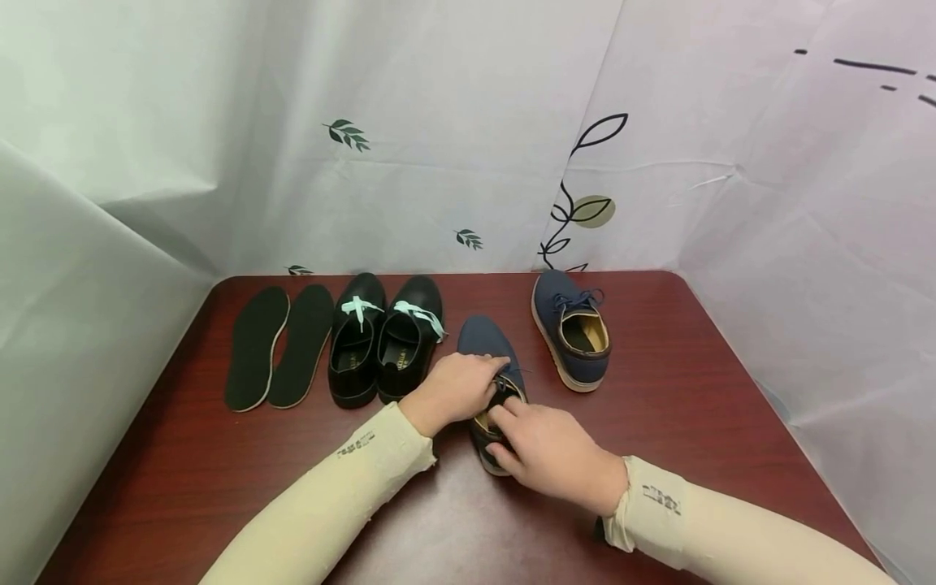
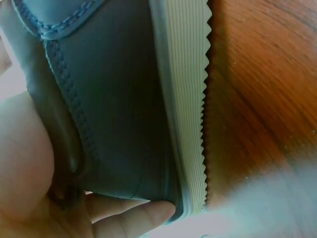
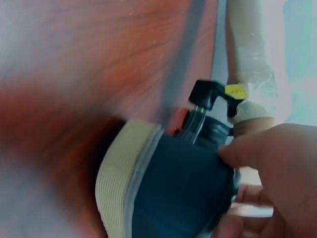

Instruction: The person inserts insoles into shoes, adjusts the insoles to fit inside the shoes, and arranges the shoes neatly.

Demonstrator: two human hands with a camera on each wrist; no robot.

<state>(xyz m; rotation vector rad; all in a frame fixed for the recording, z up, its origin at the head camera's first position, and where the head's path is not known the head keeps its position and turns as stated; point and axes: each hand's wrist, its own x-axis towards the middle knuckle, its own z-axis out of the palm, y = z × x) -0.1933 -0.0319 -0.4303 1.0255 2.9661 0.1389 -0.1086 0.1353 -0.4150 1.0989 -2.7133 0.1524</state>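
Note:
A navy lace-up shoe [image 1: 484, 333] with a tan sole stands mid-table, toe pointing away. My left hand [image 1: 461, 386] grips it around the laces and the front of the opening. My right hand [image 1: 552, 447] is at the heel end, its thumb near the back collar and its fingers reaching into the opening, where the tips are hidden. The left wrist view has the shoe's dark side [image 2: 114, 109] and ridged sole close up. In the right wrist view, the rounded heel [image 3: 178, 183] is under my right thumb [image 3: 242, 151].
The matching navy shoe [image 1: 552, 333] stands at the back right. To the left are two black shoes with pale laces [image 1: 358, 309], side by side, and a pair of black insoles [image 1: 256, 349]. A white patterned curtain [image 1: 439, 162] encloses the reddish-brown table [image 1: 680, 390].

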